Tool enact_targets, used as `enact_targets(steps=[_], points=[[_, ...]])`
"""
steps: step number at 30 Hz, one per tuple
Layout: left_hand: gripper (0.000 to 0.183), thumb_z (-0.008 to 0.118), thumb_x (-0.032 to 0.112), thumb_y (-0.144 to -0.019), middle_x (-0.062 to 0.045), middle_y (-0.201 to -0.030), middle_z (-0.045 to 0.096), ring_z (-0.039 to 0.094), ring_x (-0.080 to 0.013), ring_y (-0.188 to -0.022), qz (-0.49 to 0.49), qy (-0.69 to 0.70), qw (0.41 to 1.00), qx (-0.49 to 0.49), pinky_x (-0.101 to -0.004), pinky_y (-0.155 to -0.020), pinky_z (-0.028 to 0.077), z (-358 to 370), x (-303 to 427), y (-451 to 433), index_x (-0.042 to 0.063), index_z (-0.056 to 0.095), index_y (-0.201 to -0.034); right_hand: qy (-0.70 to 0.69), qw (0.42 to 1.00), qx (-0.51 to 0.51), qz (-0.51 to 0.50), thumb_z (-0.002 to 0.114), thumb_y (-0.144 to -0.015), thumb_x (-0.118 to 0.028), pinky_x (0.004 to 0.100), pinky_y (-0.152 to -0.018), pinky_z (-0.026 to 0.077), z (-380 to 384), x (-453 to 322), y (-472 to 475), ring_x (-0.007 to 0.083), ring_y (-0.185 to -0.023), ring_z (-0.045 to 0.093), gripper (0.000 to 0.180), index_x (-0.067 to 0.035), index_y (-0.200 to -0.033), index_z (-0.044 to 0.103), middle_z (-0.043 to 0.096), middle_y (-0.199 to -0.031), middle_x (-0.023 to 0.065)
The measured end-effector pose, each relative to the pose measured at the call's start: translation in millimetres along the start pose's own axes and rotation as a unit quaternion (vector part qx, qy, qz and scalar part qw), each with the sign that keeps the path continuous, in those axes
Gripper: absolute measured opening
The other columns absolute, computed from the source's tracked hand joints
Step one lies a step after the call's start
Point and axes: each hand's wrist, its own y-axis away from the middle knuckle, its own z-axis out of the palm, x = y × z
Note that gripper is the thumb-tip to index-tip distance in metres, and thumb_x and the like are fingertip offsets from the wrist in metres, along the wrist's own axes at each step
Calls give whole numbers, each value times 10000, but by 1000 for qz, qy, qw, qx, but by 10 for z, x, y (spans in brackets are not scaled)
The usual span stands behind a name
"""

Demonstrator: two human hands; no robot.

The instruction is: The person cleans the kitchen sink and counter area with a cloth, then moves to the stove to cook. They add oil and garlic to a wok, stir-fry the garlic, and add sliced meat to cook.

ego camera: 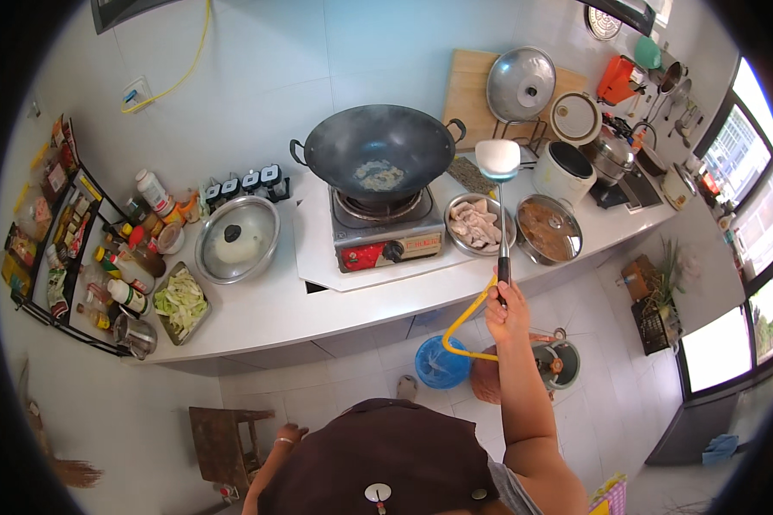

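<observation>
My right hand (507,315) grips the black handle of a metal wok spatula (502,219). The spatula points away from me, its broad blade raised to the right of a dark wok (361,138). A small pale heap of food (379,176) lies in the wok's bottom, with faint steam above it. The wok sits on a portable gas stove (390,241). Below the spatula shaft is a metal bowl of pale raw meat pieces (473,225). My left hand (291,432) hangs low beside my body near a wooden stool (216,444), with nothing visible in it.
A lidded metal bowl (238,241), a tray of chopped cabbage (181,304) and several seasoning bottles stand left on the counter (270,315). Right are a pot of brown liquid (547,228) and a rice cooker (563,170). A yellow hose (467,318), blue-lined bin (443,364) and gas cylinder (563,367) are below.
</observation>
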Motion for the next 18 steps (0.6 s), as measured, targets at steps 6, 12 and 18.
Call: enact_targets(steps=[6,12,18], points=[[378,534,343,-943,-158,-1111,650,619,-324,-969,4,-15,996,-82,-434,-792,494,1133,-1433,-319,41,655,-1133,-45,994,90,36,580,-927,-82,184,-375,304,-237,289,324,61,-455,387,195,-81,-1121,565,562,-779,66],[298,614,270,-916,-135,-979,671,637,-268,-804,-17,173,984,-30,-381,-630,499,914,-1398,-278,31,654,-1089,-39,994,86,48,562,-941,-90,193,-380,313,-384,301,434,62,-467,399,195,-84,-1135,564,559,-789,68],[258,669,233,-882,-107,-877,680,646,-225,-728,-40,473,877,78,-355,-559,501,537,-611,-338,41,657,-1054,-77,994,53,63,554,-943,-93,195,-365,321,-655,320,167,62,-465,406,174,-92,-1116,565,553,-789,68]])
